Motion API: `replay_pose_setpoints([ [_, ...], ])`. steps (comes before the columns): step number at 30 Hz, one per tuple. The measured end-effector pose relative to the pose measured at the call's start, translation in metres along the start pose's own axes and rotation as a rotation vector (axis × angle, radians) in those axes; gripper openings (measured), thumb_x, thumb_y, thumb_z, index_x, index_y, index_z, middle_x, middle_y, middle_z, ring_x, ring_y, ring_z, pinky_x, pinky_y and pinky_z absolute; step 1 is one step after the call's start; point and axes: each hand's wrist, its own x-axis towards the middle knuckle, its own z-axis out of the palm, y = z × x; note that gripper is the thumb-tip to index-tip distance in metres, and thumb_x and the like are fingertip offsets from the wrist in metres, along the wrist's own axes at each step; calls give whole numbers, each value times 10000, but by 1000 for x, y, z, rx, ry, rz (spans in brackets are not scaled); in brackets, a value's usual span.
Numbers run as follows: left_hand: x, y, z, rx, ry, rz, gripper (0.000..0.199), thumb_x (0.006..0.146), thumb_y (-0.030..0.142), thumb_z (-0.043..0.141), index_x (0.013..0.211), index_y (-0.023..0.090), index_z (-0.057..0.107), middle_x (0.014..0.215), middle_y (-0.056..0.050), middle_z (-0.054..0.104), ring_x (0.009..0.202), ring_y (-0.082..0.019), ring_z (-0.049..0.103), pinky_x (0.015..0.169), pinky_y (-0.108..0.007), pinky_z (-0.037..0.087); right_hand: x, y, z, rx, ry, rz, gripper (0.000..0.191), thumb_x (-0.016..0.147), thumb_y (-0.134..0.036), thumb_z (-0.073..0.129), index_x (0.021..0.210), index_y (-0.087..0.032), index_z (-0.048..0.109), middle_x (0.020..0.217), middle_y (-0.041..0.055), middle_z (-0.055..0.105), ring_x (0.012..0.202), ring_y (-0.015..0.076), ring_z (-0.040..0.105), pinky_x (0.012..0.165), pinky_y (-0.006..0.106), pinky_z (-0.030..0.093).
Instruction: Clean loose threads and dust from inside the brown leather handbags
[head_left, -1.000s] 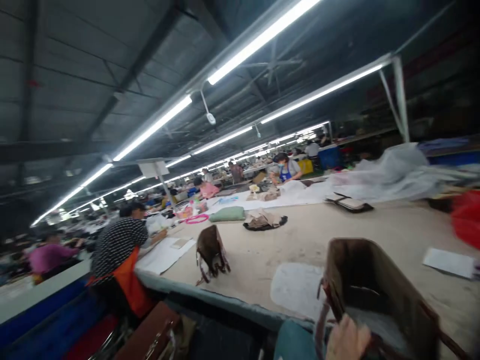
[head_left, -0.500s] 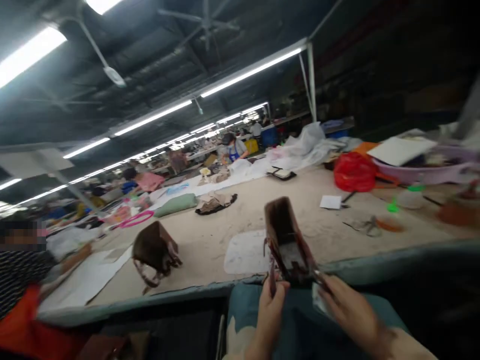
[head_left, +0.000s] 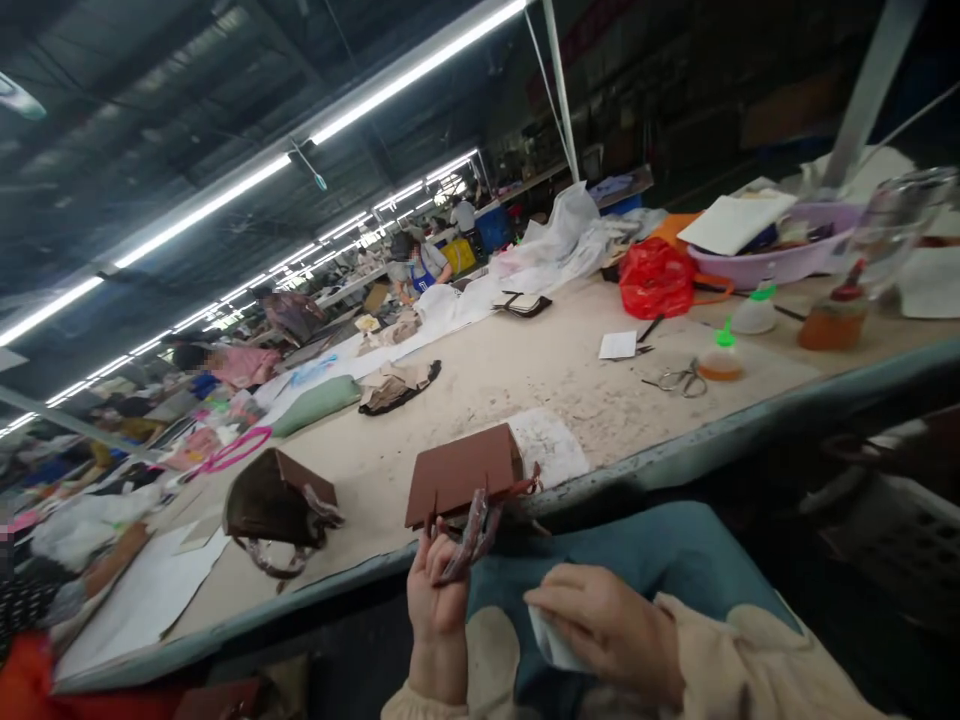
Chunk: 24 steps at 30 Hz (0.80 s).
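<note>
1. Bag (head_left: 461,475), brown, lies at near edge of table (head_left: 480,385); bare top beyond it.
2. Left hand (head_left: 440,580): fingers curled on wrapped handles (head_left: 474,540). Right hand (head_left: 600,620): fingers closed on white cloth (head_left: 553,640), near edge.
3. Blue apron (head_left: 424,277) mark: too small to read.
4. Second bag (head_left: 262,505) blocks left; scissors (head_left: 684,380), bottles (head_left: 720,365) right.

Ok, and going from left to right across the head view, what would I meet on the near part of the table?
White sheet, dark bag, reddish-brown bag, small white card, scissors, red-tipped bottle.
</note>
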Motion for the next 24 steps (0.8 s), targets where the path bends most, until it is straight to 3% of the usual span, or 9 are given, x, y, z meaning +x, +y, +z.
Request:
replay_pose_setpoints([
  [4, -15, 23, -15, -62, -22, 38, 269, 995, 177, 208, 1048, 48, 438, 499, 109, 343, 391, -21, 414, 450, -97, 411, -17, 26, 2, 163, 68, 159, 280, 939, -252, 428, 1087, -194, 658, 878, 56, 638, 821, 126, 598, 730, 222, 470],
  [11, -26, 33, -30, 2, 74, 30, 216, 978, 177, 239, 1063, 74, 407, 525, 100, 351, 448, -42, 443, 528, -143, 470, -16, 78, -3, 126, 285, 432, 287, 903, -355, 486, 976, -186, 706, 897, 52, 694, 846, 165, 640, 777, 263, 499],
  [14, -29, 34, -29, 15, 117, 12, 220, 981, 200, 241, 1077, 76, 395, 525, 105, 316, 443, -43, 428, 507, -130, 452, -2, 106, -15, 37, 323, 486, 289, 888, -352, 489, 960, -183, 712, 944, 48, 705, 882, 176, 648, 816, 271, 503],
  [18, -37, 30, -32, 37, 158, 36, 263, 985, 254, 263, 1115, 60, 385, 531, 118, 273, 407, -38, 369, 468, -126, 425, 28, 137, -27, -104, 254, 462, 273, 878, -310, 492, 968, -183, 716, 957, 46, 711, 898, 178, 647, 830, 274, 497],
  [24, -48, 27, -32, 107, 276, 49, 238, 988, 212, 262, 1111, 71, 409, 563, 112, 293, 411, -15, 366, 538, -116, 468, 79, 174, -33, -213, 180, 500, 264, 874, -272, 501, 981, -166, 718, 1000, 85, 700, 968, 218, 621, 881, 329, 457],
])
